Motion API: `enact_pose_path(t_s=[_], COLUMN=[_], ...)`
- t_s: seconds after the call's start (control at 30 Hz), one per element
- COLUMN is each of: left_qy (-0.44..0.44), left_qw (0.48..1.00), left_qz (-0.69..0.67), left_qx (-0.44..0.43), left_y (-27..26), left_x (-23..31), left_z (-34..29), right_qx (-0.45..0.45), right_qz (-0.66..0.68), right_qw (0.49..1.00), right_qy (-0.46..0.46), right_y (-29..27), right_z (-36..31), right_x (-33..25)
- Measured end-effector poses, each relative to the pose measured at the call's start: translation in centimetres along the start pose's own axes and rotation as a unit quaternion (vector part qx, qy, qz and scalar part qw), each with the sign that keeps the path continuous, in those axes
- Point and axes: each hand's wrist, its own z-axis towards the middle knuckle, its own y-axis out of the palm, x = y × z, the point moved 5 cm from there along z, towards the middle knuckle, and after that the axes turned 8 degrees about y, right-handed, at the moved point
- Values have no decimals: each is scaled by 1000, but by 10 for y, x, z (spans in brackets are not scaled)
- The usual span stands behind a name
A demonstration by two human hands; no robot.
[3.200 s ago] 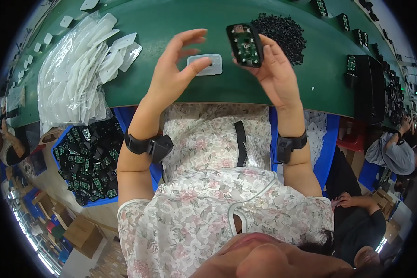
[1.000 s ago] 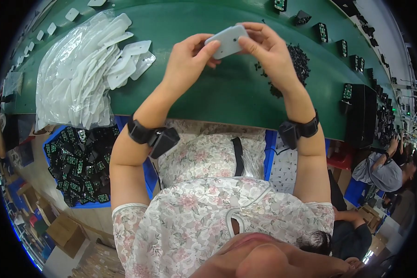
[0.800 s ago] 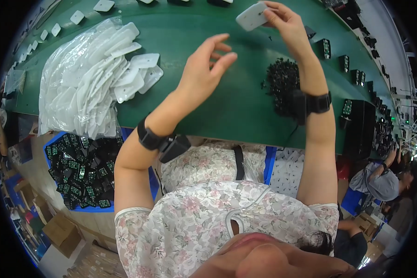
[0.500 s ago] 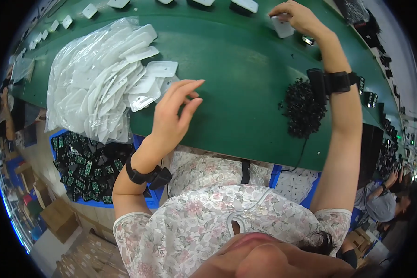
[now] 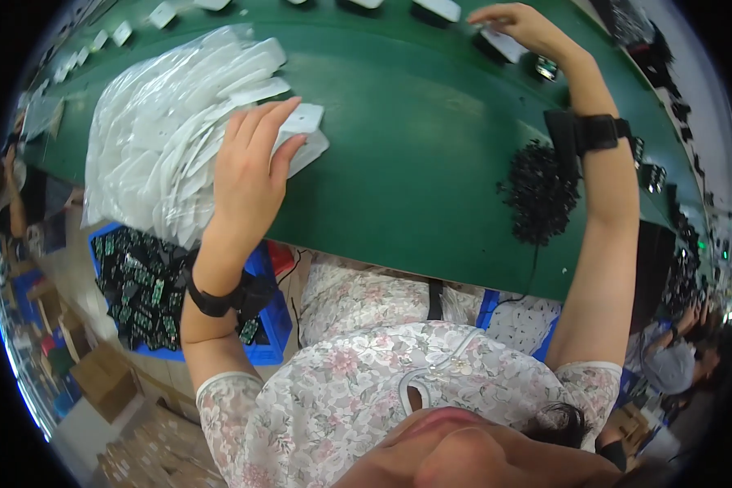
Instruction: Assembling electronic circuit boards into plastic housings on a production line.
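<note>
My left hand (image 5: 250,167) is open, its fingers stretched over loose white plastic covers (image 5: 305,120) at the right side of a heap. More of these covers fill a clear plastic bag (image 5: 150,122) on the left of the green table. At the far right, my right hand (image 5: 525,28) is also open, just above a white cover (image 5: 508,47) that sits over a dark part. Its fingers point left and appear to hold nothing. A small green circuit board assembly (image 5: 546,68) lies close to my right wrist.
A pile of small black parts (image 5: 538,195) lies on the green table (image 5: 407,171) near my right forearm. White-topped pieces (image 5: 437,10) line the far edge. Below the table at left stands a blue bin (image 5: 278,313) of circuit boards. Other people are at the far sides.
My left hand has moved left and forward onto the loose covers. My right hand has let go of the white cover, which now rests tilted on the dark part.
</note>
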Motion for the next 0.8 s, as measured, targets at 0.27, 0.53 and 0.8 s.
enact_pose_path(t_s=[0.27, 0.53, 0.8], left_qy=[96, 102, 90], left_qw=[975, 957, 983], left_qz=[105, 160, 119], left_qx=[-173, -219, -111], left_y=[50, 54, 41], left_x=[-23, -30, -12], left_z=[26, 30, 42], right_qx=[251, 256, 299], right_qz=[-39, -74, -57], right_qw=[967, 962, 950], right_qy=[1, 52, 61], right_y=[-26, 76, 84], right_z=[-75, -91, -82], right_x=[11, 43, 39])
